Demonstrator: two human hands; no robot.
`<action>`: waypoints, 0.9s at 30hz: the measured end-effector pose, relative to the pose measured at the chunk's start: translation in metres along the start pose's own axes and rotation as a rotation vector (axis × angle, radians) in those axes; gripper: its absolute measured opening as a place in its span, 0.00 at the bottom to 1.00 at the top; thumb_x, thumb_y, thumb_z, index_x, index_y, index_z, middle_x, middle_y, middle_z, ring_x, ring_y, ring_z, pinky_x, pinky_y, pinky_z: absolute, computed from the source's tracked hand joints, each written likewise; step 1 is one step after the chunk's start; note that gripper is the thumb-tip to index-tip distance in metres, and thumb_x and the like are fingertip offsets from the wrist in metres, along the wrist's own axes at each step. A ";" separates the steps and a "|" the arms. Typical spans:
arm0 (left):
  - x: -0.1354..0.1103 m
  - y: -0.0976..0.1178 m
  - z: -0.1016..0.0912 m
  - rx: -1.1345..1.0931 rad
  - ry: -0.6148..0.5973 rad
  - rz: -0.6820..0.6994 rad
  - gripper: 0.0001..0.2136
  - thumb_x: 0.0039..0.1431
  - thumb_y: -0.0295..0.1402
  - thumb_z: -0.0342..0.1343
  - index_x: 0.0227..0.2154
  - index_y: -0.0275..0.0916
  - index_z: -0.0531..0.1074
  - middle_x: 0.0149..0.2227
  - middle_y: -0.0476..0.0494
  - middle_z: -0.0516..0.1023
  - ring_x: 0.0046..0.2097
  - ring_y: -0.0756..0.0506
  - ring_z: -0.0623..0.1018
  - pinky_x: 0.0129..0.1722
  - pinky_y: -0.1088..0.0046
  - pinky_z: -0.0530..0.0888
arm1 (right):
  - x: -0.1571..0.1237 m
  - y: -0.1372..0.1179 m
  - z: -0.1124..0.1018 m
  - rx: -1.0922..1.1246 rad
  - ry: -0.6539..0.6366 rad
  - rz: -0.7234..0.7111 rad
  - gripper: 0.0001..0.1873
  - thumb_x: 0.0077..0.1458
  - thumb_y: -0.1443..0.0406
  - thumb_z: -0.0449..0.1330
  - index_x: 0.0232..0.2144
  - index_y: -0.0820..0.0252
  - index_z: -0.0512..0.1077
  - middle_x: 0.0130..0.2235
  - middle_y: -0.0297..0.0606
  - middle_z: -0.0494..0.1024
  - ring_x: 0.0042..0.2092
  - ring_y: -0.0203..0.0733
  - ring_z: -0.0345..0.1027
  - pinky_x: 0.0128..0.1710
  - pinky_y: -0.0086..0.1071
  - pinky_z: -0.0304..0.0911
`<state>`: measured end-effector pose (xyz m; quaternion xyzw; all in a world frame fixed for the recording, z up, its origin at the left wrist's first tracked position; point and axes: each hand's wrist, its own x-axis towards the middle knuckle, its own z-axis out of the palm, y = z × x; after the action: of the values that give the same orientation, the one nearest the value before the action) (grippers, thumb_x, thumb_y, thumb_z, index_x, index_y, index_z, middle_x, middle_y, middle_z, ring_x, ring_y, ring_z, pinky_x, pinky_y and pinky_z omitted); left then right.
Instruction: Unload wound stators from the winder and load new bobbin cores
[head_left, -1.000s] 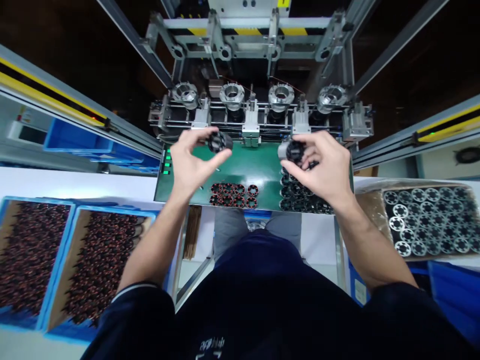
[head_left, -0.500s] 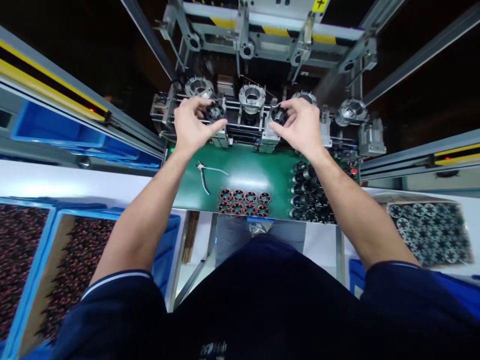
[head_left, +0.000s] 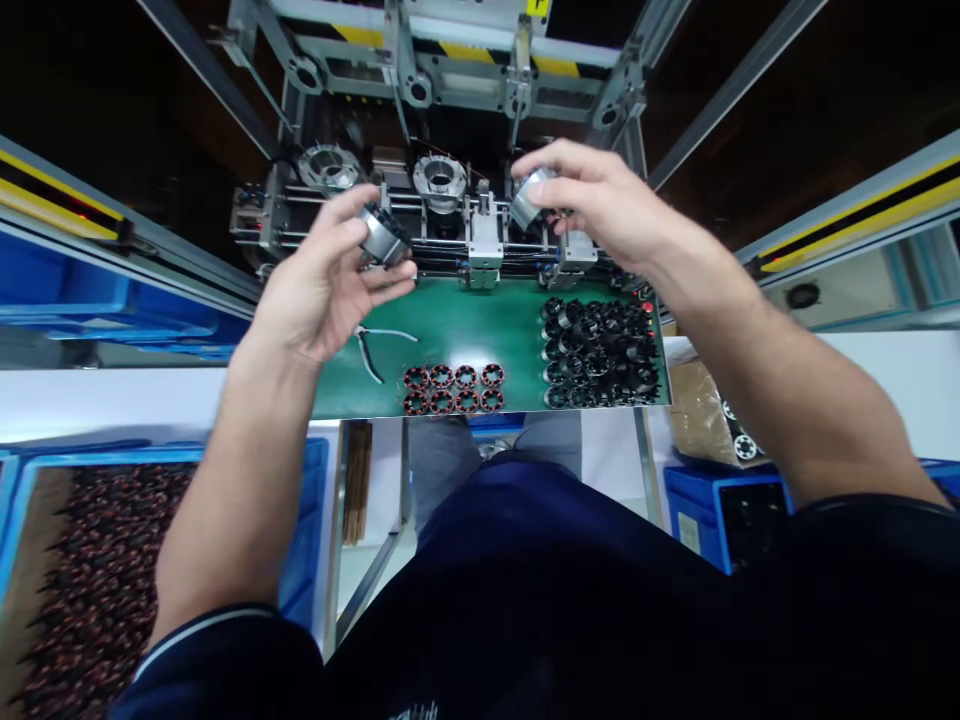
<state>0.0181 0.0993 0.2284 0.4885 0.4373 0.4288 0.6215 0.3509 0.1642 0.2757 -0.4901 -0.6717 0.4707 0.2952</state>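
Note:
My left hand [head_left: 311, 275] grips a stator core [head_left: 384, 238], a short silver ring with black toothed ends, tilted between thumb and fingers. It is held above the green worktop, just in front of the machine's fixtures. My right hand [head_left: 607, 195] pinches a second stator core [head_left: 529, 200] with its silver side showing, tilted near the machine's rail. Between the hands stands a round metal fixture [head_left: 440, 180]; another round fixture [head_left: 330, 166] lies behind my left hand. A metal block holder [head_left: 484, 245] sits between the two hands, with nothing seen on its top.
On the green worktop [head_left: 465, 310] lie cutting pliers [head_left: 367, 350], several copper-wound stators [head_left: 454, 390] in two rows, and several black-ended stator cores [head_left: 596, 355]. Blue bins [head_left: 97, 460] with dark reddish parts stand left; a cardboard box [head_left: 697, 410] and blue bin [head_left: 690, 520] are right.
Both hands have lifted the stator cores off the block holders and tilted them. My left hand has come back toward me. The whole view has shifted, with the machine now further left.

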 end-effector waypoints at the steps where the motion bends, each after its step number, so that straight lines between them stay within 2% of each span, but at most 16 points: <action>1: -0.007 0.001 0.007 -0.013 -0.043 -0.022 0.29 0.63 0.56 0.65 0.62 0.52 0.67 0.51 0.48 0.82 0.50 0.41 0.84 0.55 0.50 0.82 | -0.010 -0.001 0.003 0.026 -0.002 -0.014 0.22 0.54 0.49 0.71 0.45 0.53 0.76 0.39 0.29 0.81 0.40 0.31 0.74 0.37 0.31 0.69; 3: -0.020 0.001 0.020 0.012 -0.107 -0.025 0.28 0.63 0.59 0.63 0.59 0.51 0.69 0.52 0.43 0.82 0.54 0.37 0.84 0.53 0.50 0.83 | -0.031 -0.002 0.012 0.084 -0.013 -0.026 0.25 0.51 0.45 0.72 0.39 0.55 0.75 0.37 0.33 0.79 0.37 0.33 0.71 0.34 0.33 0.69; 5: -0.032 0.001 0.032 0.054 -0.118 0.006 0.27 0.63 0.60 0.63 0.55 0.49 0.72 0.55 0.40 0.81 0.58 0.35 0.83 0.52 0.51 0.84 | -0.052 -0.004 0.022 0.150 -0.034 -0.010 0.29 0.46 0.43 0.75 0.38 0.55 0.73 0.35 0.34 0.77 0.34 0.33 0.68 0.30 0.33 0.68; 8: -0.050 0.006 0.046 0.101 -0.067 0.043 0.26 0.63 0.60 0.62 0.52 0.46 0.75 0.54 0.38 0.81 0.58 0.35 0.82 0.48 0.52 0.85 | -0.083 -0.014 0.034 0.247 -0.062 -0.005 0.34 0.45 0.44 0.75 0.48 0.53 0.73 0.39 0.33 0.76 0.31 0.31 0.66 0.26 0.31 0.64; 10: -0.060 0.013 0.054 0.100 -0.057 0.041 0.27 0.62 0.60 0.64 0.53 0.46 0.76 0.51 0.38 0.81 0.54 0.35 0.83 0.43 0.57 0.85 | -0.099 -0.022 0.041 0.308 -0.094 -0.011 0.38 0.48 0.45 0.74 0.57 0.50 0.72 0.45 0.34 0.77 0.31 0.29 0.65 0.24 0.30 0.62; 12: -0.069 0.021 0.061 0.077 -0.087 0.032 0.29 0.60 0.59 0.67 0.56 0.46 0.77 0.49 0.39 0.82 0.50 0.38 0.84 0.38 0.62 0.84 | -0.111 -0.029 0.046 0.353 -0.148 -0.017 0.38 0.52 0.47 0.72 0.61 0.50 0.70 0.49 0.36 0.77 0.30 0.28 0.65 0.23 0.29 0.61; 16: -0.078 0.031 0.069 0.031 -0.155 0.008 0.28 0.59 0.53 0.69 0.58 0.45 0.80 0.44 0.41 0.82 0.38 0.45 0.83 0.29 0.71 0.78 | -0.122 -0.035 0.053 0.385 -0.201 -0.049 0.32 0.53 0.49 0.71 0.58 0.48 0.71 0.46 0.34 0.77 0.29 0.29 0.65 0.25 0.31 0.65; 20: -0.078 0.030 0.071 -0.028 -0.165 -0.011 0.26 0.58 0.50 0.70 0.57 0.44 0.82 0.37 0.44 0.81 0.28 0.51 0.77 0.23 0.75 0.73 | -0.124 -0.039 0.057 0.405 -0.202 -0.029 0.34 0.50 0.49 0.73 0.57 0.45 0.68 0.39 0.30 0.74 0.29 0.31 0.66 0.28 0.34 0.70; 27: -0.077 0.024 0.069 -0.103 -0.156 -0.027 0.25 0.58 0.49 0.71 0.56 0.45 0.82 0.39 0.46 0.82 0.25 0.54 0.73 0.22 0.76 0.71 | -0.123 -0.038 0.065 0.379 -0.163 0.007 0.33 0.55 0.48 0.69 0.60 0.45 0.68 0.41 0.34 0.76 0.30 0.34 0.70 0.25 0.33 0.66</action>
<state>0.0631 0.0133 0.2710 0.4819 0.3715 0.4028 0.6837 0.3229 0.0238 0.2938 -0.3885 -0.5910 0.6279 0.3248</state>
